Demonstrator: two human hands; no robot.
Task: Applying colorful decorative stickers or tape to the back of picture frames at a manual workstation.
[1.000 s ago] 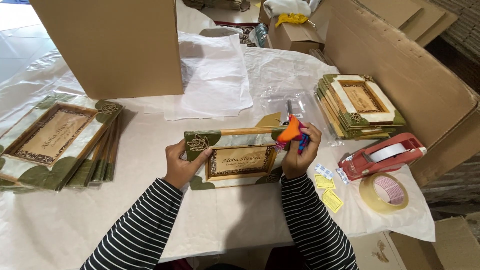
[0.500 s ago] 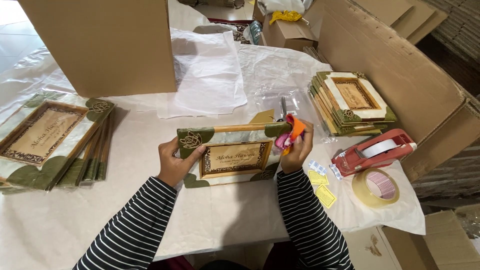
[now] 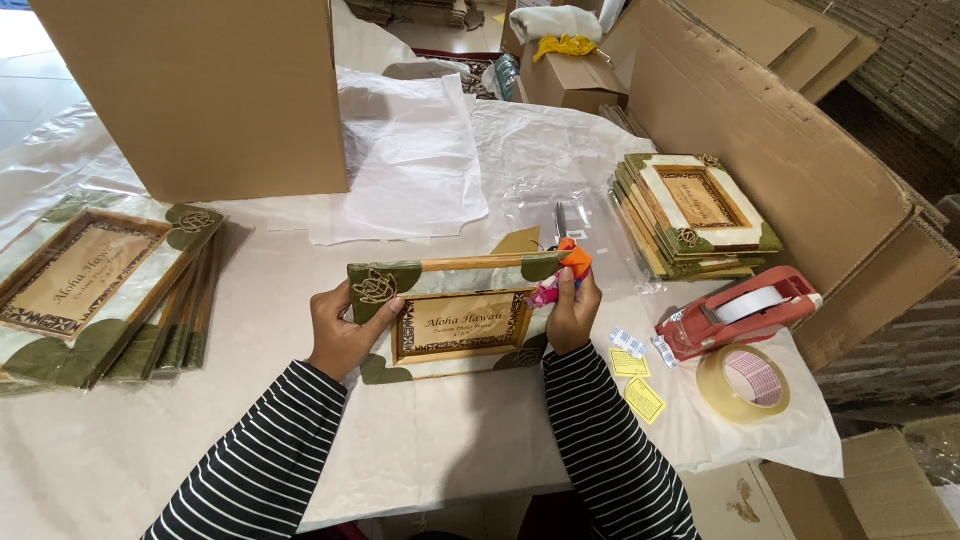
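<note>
Two hands hold one picture frame (image 3: 455, 320) at the middle of the paper-covered table (image 3: 250, 420). The left hand (image 3: 345, 330) is clamped on the frame's left edge, thumb over its green leaf corner. The right hand (image 3: 572, 312) rests against the frame's right edge, closed around an orange-and-pink tool (image 3: 562, 270) with a metal blade above it.

Right of the frame lie two small yellow labels (image 3: 637, 380) and some white-and-blue ones (image 3: 630, 342); beyond them sit a red tape dispenser (image 3: 740, 312) and a roll of clear tape (image 3: 742, 382). Up and right of the frame is a stack of frames (image 3: 695, 212), against a flattened brown carton (image 3: 790, 150). Left of the frame is another stack (image 3: 100, 290), and behind it stands a tall plain cardboard box (image 3: 200, 90) beside white tissue sheets (image 3: 410, 150).

Compared with half a second ago, both hands keep the same grip and the frame sits in much the same spot.
</note>
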